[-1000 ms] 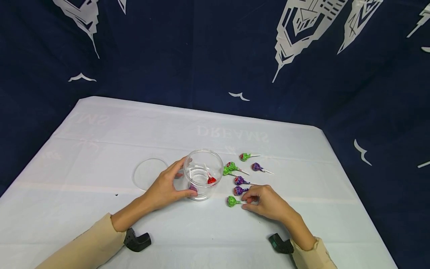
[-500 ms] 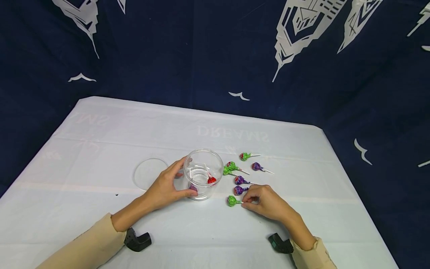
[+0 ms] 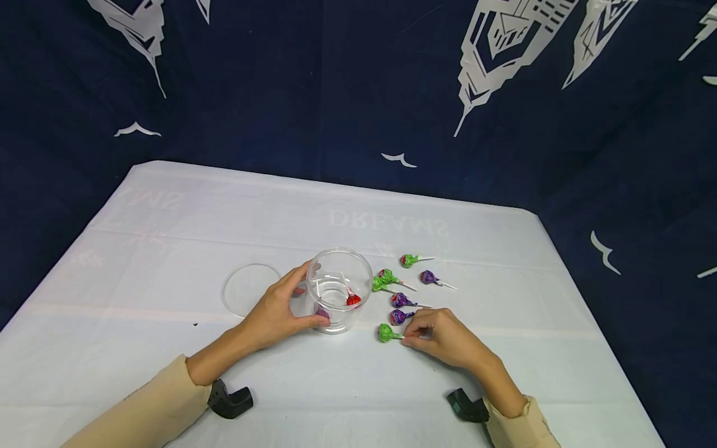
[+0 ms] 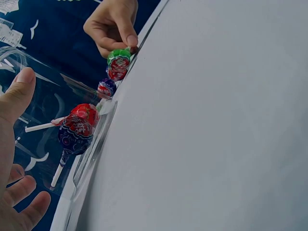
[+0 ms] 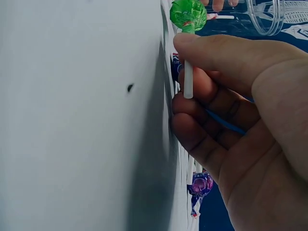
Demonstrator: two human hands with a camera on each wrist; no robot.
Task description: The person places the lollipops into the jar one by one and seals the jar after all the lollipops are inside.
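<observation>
Gripping the jar (image 3: 334, 287) with the left hand (image 3: 280, 309) and, near it, pinching a green lollipop (image 3: 384, 333) by the stick (image 5: 188, 79) with the right hand (image 3: 442, 336), with a red lollipop (image 3: 353, 300) and a purple one (image 4: 75, 137) already inside and six others (image 3: 400, 300) left on the table (image 3: 313, 398).

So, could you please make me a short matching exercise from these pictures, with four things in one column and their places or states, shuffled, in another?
Things
1. Left hand
2. Right hand
3. Red lollipop
4. Clear round lid

Places or states
A. Inside the clear jar
B. Pinching the stick of a green lollipop
C. On the white table, apart from the jar
D. Holding the jar

Pairs: 1-D, 2-B, 3-A, 4-C
</observation>
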